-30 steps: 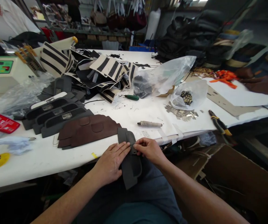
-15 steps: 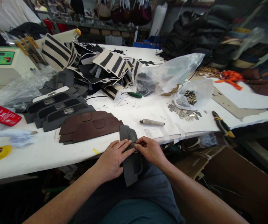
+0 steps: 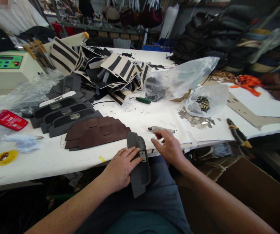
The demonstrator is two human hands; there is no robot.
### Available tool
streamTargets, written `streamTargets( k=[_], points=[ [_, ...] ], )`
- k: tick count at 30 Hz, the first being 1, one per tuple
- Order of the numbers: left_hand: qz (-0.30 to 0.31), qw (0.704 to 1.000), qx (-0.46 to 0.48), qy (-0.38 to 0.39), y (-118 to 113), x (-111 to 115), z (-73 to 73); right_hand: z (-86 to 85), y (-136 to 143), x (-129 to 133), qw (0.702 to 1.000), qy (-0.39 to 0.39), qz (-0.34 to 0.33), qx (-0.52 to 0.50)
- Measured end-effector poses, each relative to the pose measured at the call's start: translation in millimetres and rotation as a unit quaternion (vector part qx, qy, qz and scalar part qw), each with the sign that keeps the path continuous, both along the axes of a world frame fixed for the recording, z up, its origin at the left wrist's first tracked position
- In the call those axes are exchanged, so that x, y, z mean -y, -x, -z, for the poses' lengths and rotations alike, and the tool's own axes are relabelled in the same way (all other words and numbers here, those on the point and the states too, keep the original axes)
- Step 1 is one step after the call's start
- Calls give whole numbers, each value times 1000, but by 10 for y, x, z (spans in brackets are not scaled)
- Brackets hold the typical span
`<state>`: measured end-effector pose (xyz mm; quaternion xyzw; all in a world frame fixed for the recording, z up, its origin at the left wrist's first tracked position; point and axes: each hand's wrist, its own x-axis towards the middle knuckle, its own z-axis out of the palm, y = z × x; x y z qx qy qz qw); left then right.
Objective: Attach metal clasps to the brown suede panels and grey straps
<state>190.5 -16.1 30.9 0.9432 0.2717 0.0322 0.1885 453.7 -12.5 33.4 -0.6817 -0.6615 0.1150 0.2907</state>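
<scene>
A dark grey leather piece (image 3: 138, 175) leans from the table's front edge onto the lap, with a small metal plate (image 3: 143, 156) at its middle. My left hand (image 3: 121, 167) lies on it, fingers spread and pressing it beside the plate. Off to the right, my right hand (image 3: 167, 146) hovers over the table edge, its fingers apart and curved, nothing visible between them. Just beyond its fingertips lies a tool with a wrapped handle (image 3: 163, 129). Brown leather pieces (image 3: 96, 133) lie stacked left of the grey piece.
Grey pieces with metal plates (image 3: 71, 120) lie farther left. Loose metal plates (image 3: 195, 119), a bag of small parts (image 3: 203, 103) and pliers (image 3: 237, 133) are on the right. A green-handled tool (image 3: 143, 100) lies behind. Yellow tape (image 3: 6, 157) sits front left.
My right hand has left the metal plate and moved right and up toward the wrapped tool, its fingers opening. My left hand stays on the grey piece. The view has shifted slightly.
</scene>
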Motion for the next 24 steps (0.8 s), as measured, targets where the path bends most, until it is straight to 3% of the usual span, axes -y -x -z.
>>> streamTargets(
  k=[2,4,8,10,12,14,17,19,24],
  points=[
    [0,1000,-5,4,-1,-6,-7,-13,-217,-251,994,-61,2,92],
    [-3,1000,-5,7,1,-9,0,33,-404,-469,985,-43,-25,165],
    [-6,1000,5,12,7,-7,26,155,-534,-632,981,0,-102,165],
    [-6,1000,12,10,10,-7,34,144,-452,-580,994,-28,-81,66],
    [-6,1000,17,8,10,-11,37,71,-289,-481,991,-37,-37,-126],
    [-8,1000,20,5,8,-16,39,-33,-72,-374,931,-25,-14,-365],
    [-9,1000,18,3,3,-19,46,-153,278,-251,797,-15,-23,-603],
    [-10,1000,18,2,0,-16,53,-179,475,-206,759,-15,-26,-651],
    [-17,1000,20,3,0,-4,55,-160,712,-188,768,-31,-23,-640]
  ],
)
